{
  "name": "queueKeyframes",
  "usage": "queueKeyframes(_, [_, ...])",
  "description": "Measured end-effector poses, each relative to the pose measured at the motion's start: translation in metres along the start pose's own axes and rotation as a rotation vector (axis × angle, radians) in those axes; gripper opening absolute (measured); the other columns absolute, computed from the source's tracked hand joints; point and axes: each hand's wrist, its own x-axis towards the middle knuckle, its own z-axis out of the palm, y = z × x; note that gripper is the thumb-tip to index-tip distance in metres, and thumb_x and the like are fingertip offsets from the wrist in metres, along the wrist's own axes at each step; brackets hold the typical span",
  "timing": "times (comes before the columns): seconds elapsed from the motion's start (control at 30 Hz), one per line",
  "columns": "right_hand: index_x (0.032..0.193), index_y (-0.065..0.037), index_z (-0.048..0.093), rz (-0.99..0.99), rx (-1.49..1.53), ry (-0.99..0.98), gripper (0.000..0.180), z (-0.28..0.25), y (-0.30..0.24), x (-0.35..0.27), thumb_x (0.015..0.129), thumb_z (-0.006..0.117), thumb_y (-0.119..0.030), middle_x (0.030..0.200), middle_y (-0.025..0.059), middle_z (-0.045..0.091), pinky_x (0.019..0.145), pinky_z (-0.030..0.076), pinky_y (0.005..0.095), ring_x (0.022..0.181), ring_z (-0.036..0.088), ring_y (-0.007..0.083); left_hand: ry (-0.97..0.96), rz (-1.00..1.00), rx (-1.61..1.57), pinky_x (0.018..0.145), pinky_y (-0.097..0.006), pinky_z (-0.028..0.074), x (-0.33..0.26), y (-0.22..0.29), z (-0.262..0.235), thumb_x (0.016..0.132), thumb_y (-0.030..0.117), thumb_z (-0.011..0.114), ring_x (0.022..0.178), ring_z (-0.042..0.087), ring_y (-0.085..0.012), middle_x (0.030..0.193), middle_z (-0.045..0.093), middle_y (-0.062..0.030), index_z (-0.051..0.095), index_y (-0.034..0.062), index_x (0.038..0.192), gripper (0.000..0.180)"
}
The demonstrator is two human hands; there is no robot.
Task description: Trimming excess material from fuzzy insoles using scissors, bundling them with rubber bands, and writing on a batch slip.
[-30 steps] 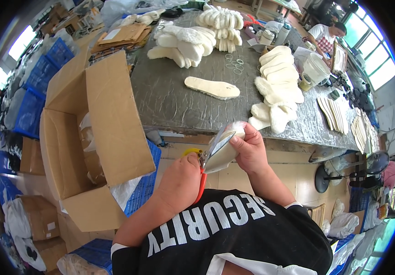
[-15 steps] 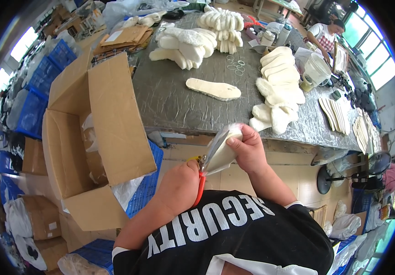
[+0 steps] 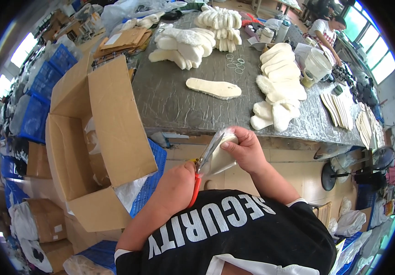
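My left hand [image 3: 176, 184] is closed around scissors [image 3: 195, 189] with a red and a yellow handle. Their blades point up and away from me, alongside a cream fleecy insole [image 3: 223, 158]. Thumb and fingers of my right hand [image 3: 247, 150] pinch that insole near its upper end, in front of my chest. White fluff shows at its top edge. A single insole [image 3: 213, 88] lies flat on the dark table [image 3: 170, 107] beyond my hands. To its right is an overlapping row of cream insoles [image 3: 280, 78], with fluffy ones at the near end.
Left of me stands an open cardboard box [image 3: 123, 123] by a blue crate [image 3: 154, 172]. Fluffy insole piles [image 3: 183, 46] and several loose rubber bands [image 3: 235, 64] are on the table. A white bucket [image 3: 317, 64] stands at right; a person [image 3: 324, 34] works beyond it.
The scissors and insole have shifted slightly left, and the blades show more fully along the insole's edge. The person at the far right has reached an arm farther forward.
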Motion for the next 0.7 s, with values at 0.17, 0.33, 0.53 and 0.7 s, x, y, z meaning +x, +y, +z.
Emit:
queueKeyframes(0.17, [0.097,-0.003,0.062,0.096,-0.050,-0.051,0.013,0.002,-0.005,0.000,0.084,0.061,-0.002,0.083,-0.0013,0.063,0.069,0.047,0.0230,0.077,0.056,0.0057,0.067,0.019,0.041,0.069,-0.044,0.046,0.003,-0.004,0.005,0.088,0.019,0.053,0.078,0.059,-0.0399,0.080,0.059,-0.0256,0.051,-0.0049,0.090,0.024])
queueKeyframes(0.33, [0.095,-0.003,0.062,0.131,-0.102,-0.032,0.011,0.003,-0.008,0.000,0.084,0.061,-0.002,0.080,-0.0010,0.063,0.069,0.047,0.0233,0.075,0.056,0.0057,0.041,0.010,0.107,0.069,-0.044,0.046,0.002,-0.006,0.004,0.088,0.019,0.053,0.078,0.059,-0.0395,0.080,0.060,-0.0251,0.051,-0.0049,0.090,0.024])
queueKeyframes(0.53, [0.093,-0.002,0.062,0.230,-0.195,-0.014,0.012,0.004,-0.007,0.003,0.082,0.062,-0.004,0.079,0.0008,0.064,0.066,0.048,0.0252,0.073,0.056,0.0066,-0.037,-0.026,0.144,0.069,-0.044,0.049,0.001,-0.007,0.000,0.084,0.009,0.050,0.079,0.060,-0.0376,0.083,0.060,-0.0225,0.051,-0.0036,0.090,0.014])
queueKeyframes(0.7, [0.091,-0.001,0.063,0.206,-0.325,-0.055,0.012,0.007,-0.006,0.005,0.080,0.063,-0.005,0.076,0.0021,0.064,0.065,0.047,0.0262,0.070,0.056,0.0072,0.095,0.074,0.160,0.072,-0.044,0.046,0.002,-0.019,0.007,0.088,0.017,0.053,0.080,0.059,-0.0402,0.082,0.060,-0.0243,0.049,-0.0073,0.095,0.025])
